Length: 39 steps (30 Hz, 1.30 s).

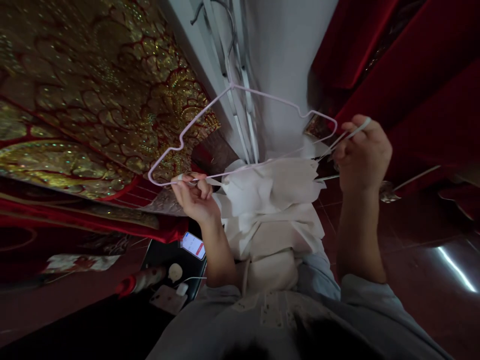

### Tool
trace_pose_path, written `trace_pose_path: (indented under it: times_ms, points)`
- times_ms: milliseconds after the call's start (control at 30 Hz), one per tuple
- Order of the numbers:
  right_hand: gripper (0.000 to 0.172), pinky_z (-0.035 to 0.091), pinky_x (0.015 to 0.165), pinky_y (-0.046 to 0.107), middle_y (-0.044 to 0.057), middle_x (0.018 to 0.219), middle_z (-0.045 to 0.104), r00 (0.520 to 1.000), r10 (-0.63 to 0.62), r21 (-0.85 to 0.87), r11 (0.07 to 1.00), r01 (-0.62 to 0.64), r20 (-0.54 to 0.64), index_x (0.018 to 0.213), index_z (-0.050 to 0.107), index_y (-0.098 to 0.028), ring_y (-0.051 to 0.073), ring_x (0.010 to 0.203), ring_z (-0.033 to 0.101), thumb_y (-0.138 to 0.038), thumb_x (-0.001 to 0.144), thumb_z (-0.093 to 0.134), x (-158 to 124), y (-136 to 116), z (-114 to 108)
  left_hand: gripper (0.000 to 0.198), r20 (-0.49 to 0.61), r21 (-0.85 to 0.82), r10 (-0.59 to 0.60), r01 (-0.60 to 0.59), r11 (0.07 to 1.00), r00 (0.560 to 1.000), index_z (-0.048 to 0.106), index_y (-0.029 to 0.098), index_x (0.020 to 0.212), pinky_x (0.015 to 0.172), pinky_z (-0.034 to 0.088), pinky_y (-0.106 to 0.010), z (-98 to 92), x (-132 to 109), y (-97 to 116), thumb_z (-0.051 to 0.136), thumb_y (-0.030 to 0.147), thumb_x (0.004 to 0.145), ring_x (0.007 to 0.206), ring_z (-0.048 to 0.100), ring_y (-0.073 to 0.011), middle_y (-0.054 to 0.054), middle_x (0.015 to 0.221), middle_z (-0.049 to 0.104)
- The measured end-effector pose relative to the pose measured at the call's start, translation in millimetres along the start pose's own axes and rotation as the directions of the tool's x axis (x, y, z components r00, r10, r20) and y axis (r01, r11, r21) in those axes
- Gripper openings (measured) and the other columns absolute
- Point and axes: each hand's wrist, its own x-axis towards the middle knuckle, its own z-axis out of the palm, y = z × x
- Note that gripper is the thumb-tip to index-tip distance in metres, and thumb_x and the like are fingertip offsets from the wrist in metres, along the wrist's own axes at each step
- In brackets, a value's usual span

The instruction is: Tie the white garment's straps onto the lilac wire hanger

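A pale pink wire clothes hanger [208,107] with a metal hook spans the middle of the view. My left hand [198,197] is closed at the lower left of its bottom bar, and a white strap runs from those fingers towards the cloth. Just beyond the hanger's right end, my right hand [363,155] is closed on thin white straps [350,134], which are pulled over a finger. Below the hanger, between my forearms, hangs a white layered garment [273,195] with ruffled tiers. The right fingertips are partly hidden.
Gold sequinned red fabric [150,90] hangs at left, dark red cloth [412,80] at right. White metal rails [245,100] stand ahead. A lit phone [194,245], a second phone [168,299] and a white charger [182,289] lie on a black surface at lower left.
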Motion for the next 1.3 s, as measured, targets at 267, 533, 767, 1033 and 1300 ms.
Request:
trace_pose_path:
  times_ms: [267, 533, 767, 1033, 1300]
  points:
    - [0.041, 0.032, 0.051, 0.03, 0.012, 0.122, 0.088, 0.982, -0.03, 0.012, 0.999, 0.033, -0.187, 0.122, 0.091, -0.025, 0.011, 0.06, 0.047, -0.046, 0.09, 0.077, -5, -28, -4, 0.036, -0.068, -0.113, 0.005, -0.012, 0.994, 0.998, 0.063, 0.019, 0.091, 0.044, 0.013, -0.022, 6.3, 0, 2, 0.072, 0.039, 0.119, 0.044, 0.019, -0.0065, -0.003, 0.077, 0.073]
    - [0.045, 0.053, 0.069, 0.038, 0.009, 0.108, 0.089, 0.996, 0.059, -0.029, 0.998, -0.061, -0.068, 0.113, 0.091, -0.027, 0.017, 0.075, 0.06, -0.056, 0.081, 0.101, 14, -22, -7, 0.051, -0.141, -0.198, -0.124, 0.095, 0.976, 0.982, 0.062, 0.017, 0.086, 0.041, 0.014, -0.019, 15.5, 2, 12, 0.037, 0.025, 0.13, 0.04, 0.02, -0.0068, -0.004, 0.071, 0.071]
    - [0.056, 0.066, 0.086, 0.049, 0.012, 0.119, 0.091, 0.997, 0.052, 0.057, 0.997, -0.055, 0.064, 0.115, 0.088, -0.029, 0.028, 0.098, 0.079, -0.066, 0.076, 0.108, 11, -30, 1, 0.049, -0.198, -0.149, -0.19, 0.162, 0.975, 0.962, 0.057, 0.019, 0.09, 0.042, 0.021, -0.017, 21.6, 1, 19, 0.037, 0.027, 0.133, 0.041, 0.024, -0.006, 0.0, 0.073, 0.065]
    - [0.05, 0.066, 0.085, 0.046, 0.01, 0.107, 0.089, 0.992, 0.007, 0.018, 1.0, -0.01, 0.127, 0.109, 0.092, -0.028, 0.024, 0.09, 0.078, -0.064, 0.077, 0.107, 18, -43, 2, 0.045, -0.158, -0.159, -0.164, 0.139, 0.977, 0.974, 0.058, 0.019, 0.088, 0.042, 0.017, -0.019, 19.0, 4, 21, 0.058, 0.035, 0.13, 0.041, 0.02, -0.0058, 0.001, 0.073, 0.065]
    - [0.051, 0.061, 0.074, 0.038, 0.009, 0.103, 0.086, 0.962, -0.012, 0.032, 0.999, 0.004, 0.273, 0.11, 0.091, -0.025, 0.019, 0.082, 0.074, -0.063, 0.08, 0.106, 25, -54, 21, 0.04, -0.035, -0.087, -0.006, 0.003, 0.996, 0.999, 0.063, 0.02, 0.091, 0.041, 0.013, -0.022, 12.8, -3, 23, 0.086, 0.044, 0.112, 0.042, 0.02, -0.0044, 0.0, 0.079, 0.074]
